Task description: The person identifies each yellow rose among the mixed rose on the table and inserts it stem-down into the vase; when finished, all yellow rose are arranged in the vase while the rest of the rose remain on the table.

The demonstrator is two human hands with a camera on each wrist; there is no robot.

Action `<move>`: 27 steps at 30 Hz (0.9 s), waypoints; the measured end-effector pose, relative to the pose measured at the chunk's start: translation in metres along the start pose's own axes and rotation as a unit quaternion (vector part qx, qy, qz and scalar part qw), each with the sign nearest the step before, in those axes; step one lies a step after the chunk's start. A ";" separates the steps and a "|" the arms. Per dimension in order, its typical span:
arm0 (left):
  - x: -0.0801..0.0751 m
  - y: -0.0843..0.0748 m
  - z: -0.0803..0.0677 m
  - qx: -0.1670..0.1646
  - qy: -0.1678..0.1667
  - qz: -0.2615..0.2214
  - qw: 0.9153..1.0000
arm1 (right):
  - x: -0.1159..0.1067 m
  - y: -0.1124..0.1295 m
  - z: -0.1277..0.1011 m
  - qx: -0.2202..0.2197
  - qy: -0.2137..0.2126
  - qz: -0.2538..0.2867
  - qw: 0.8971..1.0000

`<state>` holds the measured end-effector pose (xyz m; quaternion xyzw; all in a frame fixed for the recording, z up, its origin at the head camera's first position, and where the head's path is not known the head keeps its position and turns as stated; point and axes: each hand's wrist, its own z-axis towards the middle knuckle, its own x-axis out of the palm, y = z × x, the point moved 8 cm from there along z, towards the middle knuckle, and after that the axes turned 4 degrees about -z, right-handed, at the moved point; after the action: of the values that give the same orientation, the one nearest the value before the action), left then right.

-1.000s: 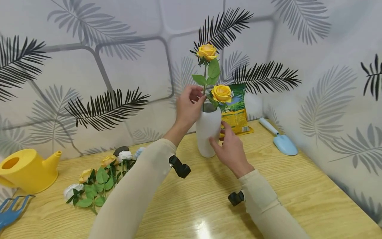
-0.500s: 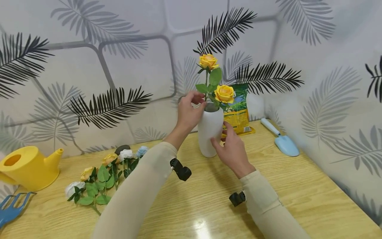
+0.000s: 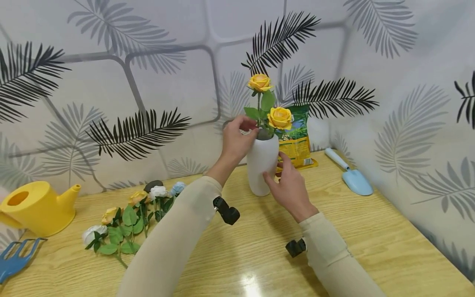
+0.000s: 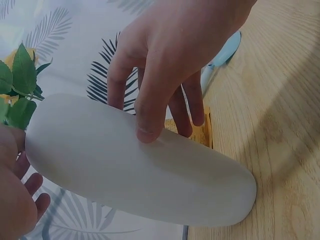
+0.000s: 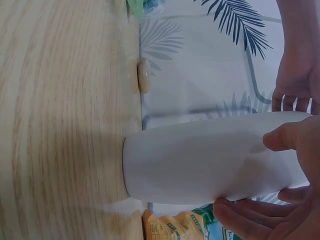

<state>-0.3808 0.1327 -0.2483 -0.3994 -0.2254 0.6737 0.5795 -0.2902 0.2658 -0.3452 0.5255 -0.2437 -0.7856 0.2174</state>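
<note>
Standing upright on the wooden table [image 3: 371, 239], the white vase [image 3: 262, 164] has a hand on each side of it. The right hand [image 3: 291, 187] cups the lower body, thumb and fingers curled round the smooth wall; in the left wrist view its fingertips [image 4: 148, 131] press flat on the glaze. The left hand [image 3: 234, 142] is up at the rim, where its fingers seem to pinch the stem of the tall yellow rose [image 3: 260, 82]; the grip itself is half hidden behind the vase mouth, so I cannot be sure it is tight. A second yellow rose [image 3: 280, 118] sits low, just past those fingers, its head resting at the rim.

The vase looks glazed and hard, so likely slick under the fingers and breakable if tipped. It is tall and narrow for its foot, so it probably topples easily. The best hold is round the wide middle, where the right fingers already lie, not at the thin rim. The roses look artificial: light, with springy stems that bend rather than snap, best held low on the stem near the rim, clear of the leaves.

Beyond the right fingertips lean a bag of soil [image 3: 296, 140] and a blue trowel [image 3: 350, 177].
</note>
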 end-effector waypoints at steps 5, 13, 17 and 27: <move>-0.006 0.002 -0.002 -0.011 0.009 0.004 1.000 | 0.004 0.004 0.000 0.000 0.004 0.002 1.000; -0.016 0.006 -0.005 -0.029 0.025 0.000 0.999 | 0.013 0.005 0.000 0.001 0.018 0.001 1.000; -0.023 0.008 -0.007 -0.032 0.034 -0.008 0.999 | 0.015 0.004 0.000 0.011 0.026 -0.002 1.000; -0.051 0.015 -0.019 -0.030 0.046 -0.004 0.998 | 0.009 -0.003 0.002 0.008 0.025 -0.008 1.000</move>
<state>-0.3738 0.0771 -0.2566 -0.4461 -0.2204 0.6454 0.5796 -0.2956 0.2630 -0.3522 0.5486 -0.2404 -0.7721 0.2124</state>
